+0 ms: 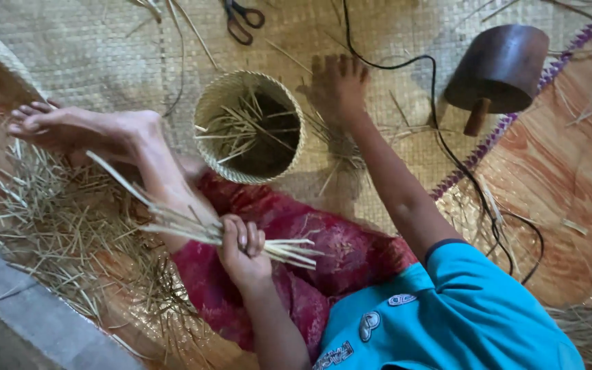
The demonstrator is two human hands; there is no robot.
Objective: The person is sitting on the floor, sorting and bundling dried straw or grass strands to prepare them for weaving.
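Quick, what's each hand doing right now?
Left hand: closed, holding a bundle of straw strips.
Right hand: open, fingers spread on the woven mat, holding nothing.

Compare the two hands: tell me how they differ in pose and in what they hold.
The left hand is closed in a fist around a bundle of pale strips, close over the red cloth; the right hand is spread open, blurred, and grips nothing. The left hand sits near the body; the right hand reaches out over the woven mat, beside the round basket. Both are bare.
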